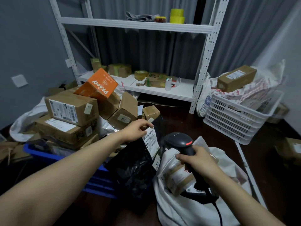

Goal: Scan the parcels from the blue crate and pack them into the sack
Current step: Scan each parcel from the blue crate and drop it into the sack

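At the left edge of the floor the blue crate [42, 154] sits under a heap of brown cardboard boxes [71, 110], with an orange box [97, 85] tipped on top of the heap. The crate's near wall shows below the left forearm.

The left hand [136, 130] is out past the crate's right end and pinches the top edge of a black plastic parcel [133, 170], thumb and fingertips closed at the upper corner of its white label [150, 142]. The parcel hangs from that pinch between crate and sack, with the label on the side nearest the scanner.

It is a soft mailer bag, crinkled and limp, and probably light. Its glossy film looks slippery, so the hold is best kept on the top seam or a gathered fold, not flat on the face. Pulling on the label alone might peel it.

Just right of the label is the black scanner [180, 141], with a red light showing on its head. The right hand [199, 161] is wrapped round the scanner's handle, fingers fully curled, and the cable runs down toward the near edge of the floor.

Under that hand the white sack [187, 209] lies open on the floor with taped parcels [178, 178] inside. Toward the floor's far right corner stands a white crate [236, 123] holding bags and a long box.
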